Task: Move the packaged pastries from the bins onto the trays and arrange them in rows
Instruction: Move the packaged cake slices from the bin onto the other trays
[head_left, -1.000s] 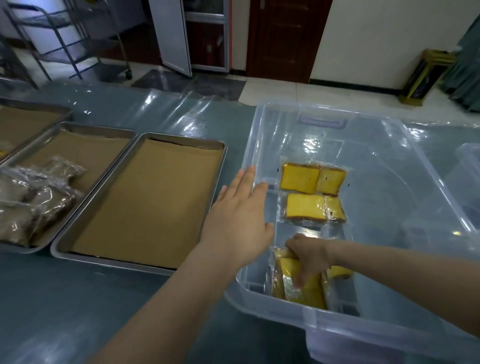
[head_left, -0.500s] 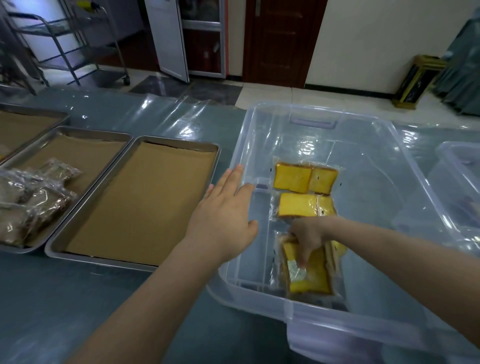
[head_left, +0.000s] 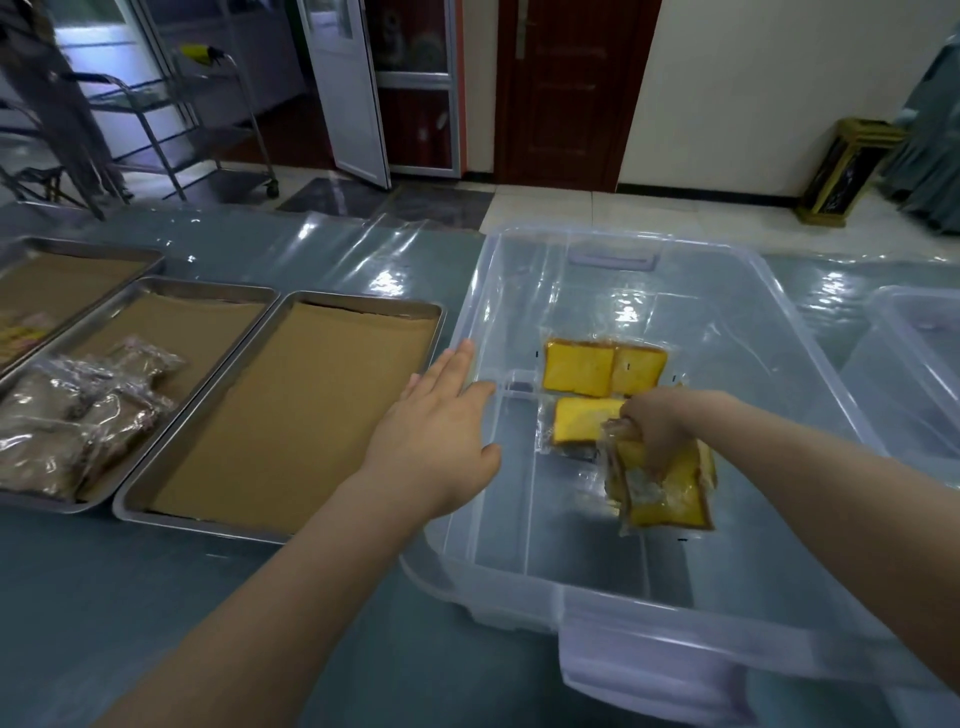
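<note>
A: Right hand (head_left: 652, 431) is down inside the big clear plastic bin (head_left: 727, 291), fingers curled tight around a clear-wrapped pack of yellow cake slices (head_left: 670, 493).

B: And that pack is tilted, one end up in the grip, near the middle of the bin. Just beyond it, two more yellow packs: the middle pack (head_left: 579, 426) right beside the knuckles, the far pack (head_left: 602, 366) lying flat behind.

A: Left hand (head_left: 436, 436)?

B: Flat, fingers straight, holding nothing, spread over the bin's left rim. Whether it presses on the rim, I can't tell.

A: Left of the bin, just beside it, sits a steel tray lined with brown paper (head_left: 291, 415).

B: Next to that, a second steel tray (head_left: 208, 286) carries dark brown wrapped pastries (head_left: 62, 431), heaped at its near end. All of it stands on the teal, plastic-covered worktop (head_left: 104, 597).
</note>
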